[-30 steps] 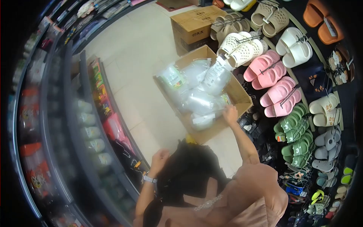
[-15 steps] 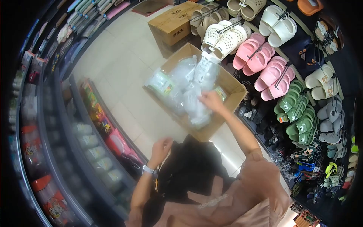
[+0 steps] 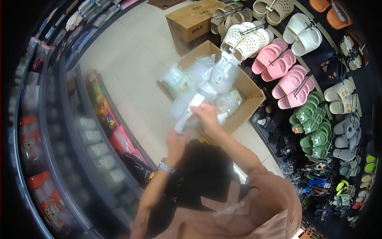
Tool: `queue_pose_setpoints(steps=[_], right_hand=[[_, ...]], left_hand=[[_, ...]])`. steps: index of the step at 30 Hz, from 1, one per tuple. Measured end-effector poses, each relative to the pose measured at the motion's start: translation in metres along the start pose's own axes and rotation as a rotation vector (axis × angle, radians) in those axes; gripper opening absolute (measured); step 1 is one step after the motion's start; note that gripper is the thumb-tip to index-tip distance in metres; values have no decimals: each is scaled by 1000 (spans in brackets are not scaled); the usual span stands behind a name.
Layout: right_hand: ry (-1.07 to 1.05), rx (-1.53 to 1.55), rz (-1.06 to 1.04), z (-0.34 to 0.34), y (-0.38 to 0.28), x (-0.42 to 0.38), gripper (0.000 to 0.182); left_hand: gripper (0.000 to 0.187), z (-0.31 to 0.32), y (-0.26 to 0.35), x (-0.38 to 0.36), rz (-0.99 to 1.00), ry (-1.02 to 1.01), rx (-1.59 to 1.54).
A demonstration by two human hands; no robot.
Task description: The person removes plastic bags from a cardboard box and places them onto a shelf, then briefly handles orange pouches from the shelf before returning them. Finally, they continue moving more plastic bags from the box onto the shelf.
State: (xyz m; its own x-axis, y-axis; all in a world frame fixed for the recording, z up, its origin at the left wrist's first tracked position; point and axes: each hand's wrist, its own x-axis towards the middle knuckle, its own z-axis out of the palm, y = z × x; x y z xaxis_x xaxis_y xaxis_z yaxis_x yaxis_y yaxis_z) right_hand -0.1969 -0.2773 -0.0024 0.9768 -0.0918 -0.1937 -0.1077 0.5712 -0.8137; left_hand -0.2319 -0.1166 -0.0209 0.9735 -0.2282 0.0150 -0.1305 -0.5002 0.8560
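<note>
My right hand (image 3: 205,115) is closed on a clear plastic-wrapped package (image 3: 182,105) with a white label strip, lifted over the near side of an open cardboard box (image 3: 247,106). What lies inside the wrapping is too blurred to name. My left hand (image 3: 177,141), a watch on its wrist, is at the lower end of the white strip; its fingers are smeared by motion, so their grip does not show. Several more clear-wrapped packages (image 3: 225,73) fill the box, one with a green label (image 3: 177,81) at the left.
Beyond the open box stand stacked closed cartons (image 3: 191,22). A rack of clogs and slides, among them pink slides (image 3: 274,61) and green clogs (image 3: 314,141), lines the right side. Shelves (image 3: 79,159) of packaged goods run along the left, with tiled floor (image 3: 123,71) between.
My right hand has lifted a wrapped package from the box and drawn it closer to me. My left hand has moved up and right to meet it. The view has shifted slightly.
</note>
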Motion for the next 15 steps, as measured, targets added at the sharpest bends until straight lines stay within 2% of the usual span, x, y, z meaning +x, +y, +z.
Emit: queue_pose_setpoints(steps=[1, 2, 3, 6, 7, 8, 10, 12, 14, 15], right_hand=[[-17, 15, 8, 6, 4, 0, 15], [-34, 30, 17, 9, 6, 0, 16], [-34, 31, 22, 8, 7, 0, 16], [-167, -93, 52, -6, 5, 8, 18], [-164, -183, 110, -22, 1, 14, 19], [-161, -276, 166, -41, -2, 19, 20], [2, -706, 62, -92, 3, 29, 25], [6, -1683, -39, -148, 7, 29, 29], [-181, -2012, 268, -214, 37, 32, 32], [-193, -2015, 263, -225, 46, 32, 32]], left_hand=[[31, -1, -6, 0, -104, 77, -61], [23, -4, -7, -1, -124, 128, -68], [23, -8, -12, -2, -129, 128, -66], [19, -20, -18, -6, 40, 229, -56], [19, -26, -18, -9, 34, 233, -54], [18, -32, -20, -12, -60, 254, -162], [21, -38, -21, -18, -196, 341, -347], [21, -45, -28, -28, -214, 365, -337], [21, -50, -30, -38, -244, 407, -326], [21, -51, -31, -43, -248, 418, -326]])
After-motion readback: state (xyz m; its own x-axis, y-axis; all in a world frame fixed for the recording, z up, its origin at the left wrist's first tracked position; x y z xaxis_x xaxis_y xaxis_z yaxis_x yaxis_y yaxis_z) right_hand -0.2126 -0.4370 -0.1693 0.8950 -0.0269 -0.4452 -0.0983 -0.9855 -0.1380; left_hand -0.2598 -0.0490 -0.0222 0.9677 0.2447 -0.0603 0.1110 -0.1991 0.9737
